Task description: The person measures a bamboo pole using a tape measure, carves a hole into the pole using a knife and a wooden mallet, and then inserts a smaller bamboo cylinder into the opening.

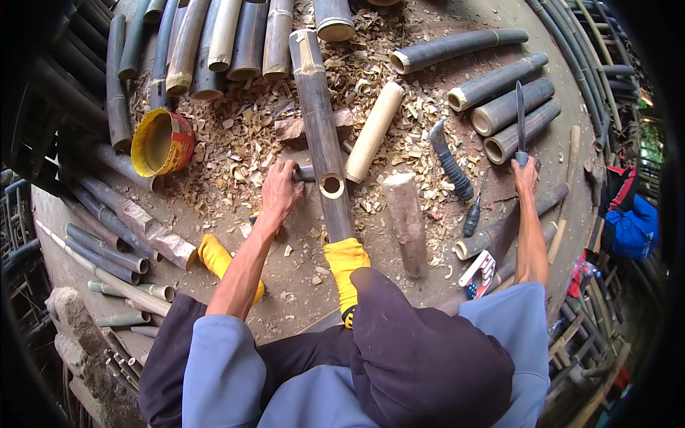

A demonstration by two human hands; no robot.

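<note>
A dark bamboo pole (317, 121) runs away from me, with a round hole near its near end. Its near end meets my yellow-covered foot (347, 267). Left of the hole, my left hand (280, 187) is closed around a short dark cylindrical piece (306, 173) that reaches the pole's side; whether it enters the pole I cannot tell. Out to the right, my right hand (526, 175) grips the grey handle of a knife (520, 118), its long blade pointing away from me and apart from the pole. Beside the pole lies a peeled pale bamboo piece (374, 132).
Wood shavings (235, 135) cover the ground. A yellow-and-red bucket (163, 143) stands left. Right of the pole lie a wooden block (405, 225), a curved tool with a wrapped grip (451, 164), a dark-handled pointed tool (472, 214) and a white-and-red handle (479, 274). Cut bamboo tubes (492, 82) lie around.
</note>
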